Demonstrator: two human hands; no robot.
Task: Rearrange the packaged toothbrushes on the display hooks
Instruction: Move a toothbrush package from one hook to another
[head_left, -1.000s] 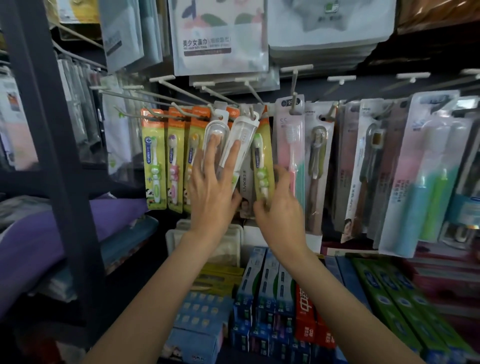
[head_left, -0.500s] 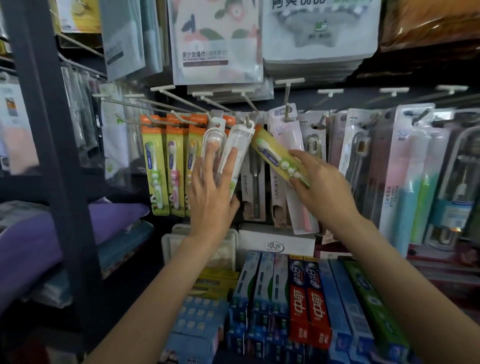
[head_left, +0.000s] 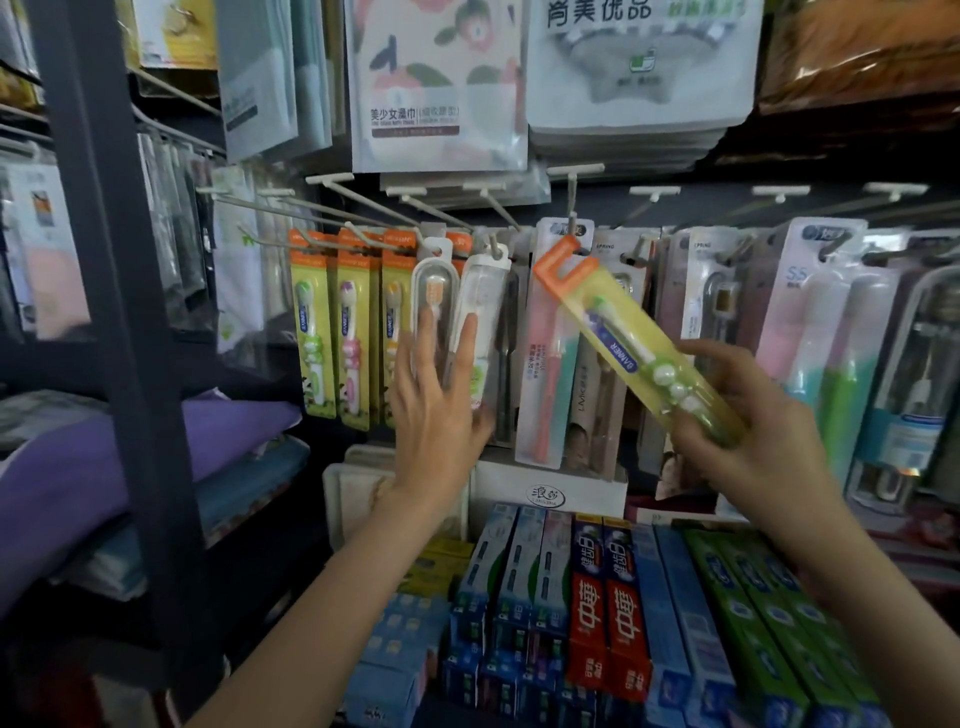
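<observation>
While the left hand presses flat on clear cases, the right hand grips a yellow toothbrush pack.

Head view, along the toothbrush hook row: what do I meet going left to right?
Three hanging yellow packs → left hand on two clear cases → pink-and-teal toothbrush pack → tilted yellow pack → right hand → large pastel packs.

This is a shop, in its toiletries section. Rows of packaged toothbrushes hang in blister cards from white display hooks on a dark back panel, several of each kind side by side. Below them toothpaste boxes lie stacked in ranks, red, blue and green. Above hang bagged towels with printed labels. A dark shelf post stands at the left, with folded purple fabric beyond it.
</observation>
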